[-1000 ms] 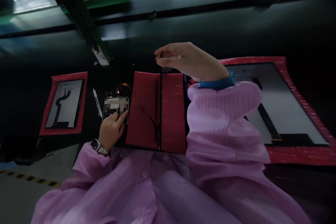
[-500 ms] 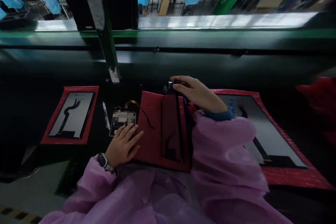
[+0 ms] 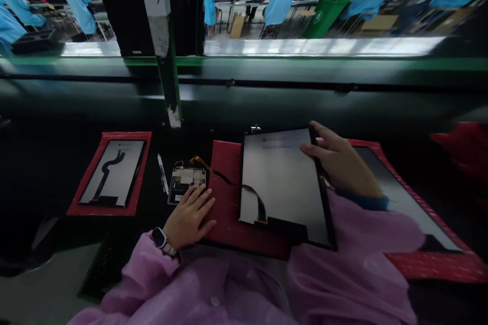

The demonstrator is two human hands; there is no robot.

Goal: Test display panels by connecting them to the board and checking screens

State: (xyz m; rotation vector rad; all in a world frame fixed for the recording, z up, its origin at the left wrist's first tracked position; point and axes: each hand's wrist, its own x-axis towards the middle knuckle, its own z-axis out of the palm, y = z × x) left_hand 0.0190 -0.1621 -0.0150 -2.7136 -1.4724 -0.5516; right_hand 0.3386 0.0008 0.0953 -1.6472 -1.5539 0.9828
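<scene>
My right hand [image 3: 341, 165] pinches the upper right edge of a display panel [image 3: 284, 177], thumb on its silver back. The panel is tilted, that back facing me, above a red padded sheet [image 3: 225, 203]. From the panel's lower left, a dark ribbon cable [image 3: 254, 195] runs up and left to an orange end by a small circuit board [image 3: 186, 179]. My left hand [image 3: 189, 217] lies with fingers spread, fingertips at the board's lower right edge and palm next to the red sheet. A white pen [image 3: 162, 173] lies left of the board.
At left another silver-backed panel [image 3: 114, 172] lies on a red sheet [image 3: 88, 189]. A larger panel [image 3: 404, 188] on red wrap [image 3: 438, 268] lies at right, partly behind my arm. A green post [image 3: 169, 76] rises behind the bench. Beyond the ledge are people in blue gowns and a green bin [image 3: 327, 16].
My right hand has swung right and down with the panel. It stood nearly on edge and now shows its silver back. My left hand stays by the board; the view has shifted slightly.
</scene>
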